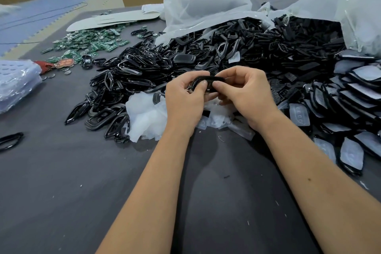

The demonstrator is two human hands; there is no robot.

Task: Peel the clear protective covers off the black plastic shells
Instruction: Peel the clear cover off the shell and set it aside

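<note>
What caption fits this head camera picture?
Both hands, left and right, hold one black shell above a pile of shells.

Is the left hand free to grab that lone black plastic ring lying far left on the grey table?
Probably not yet: the left hand grips a black shell; the ring lies unobstructed.

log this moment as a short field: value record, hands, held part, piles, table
left hand: pinches black shell
right hand: pinches the same shell
shell: held above the table, between both hands
peeled covers: clear heap under the hands
covered shells: stacked at right
black frames: pile at left
circuit boards: far left
table: dark grey
</note>
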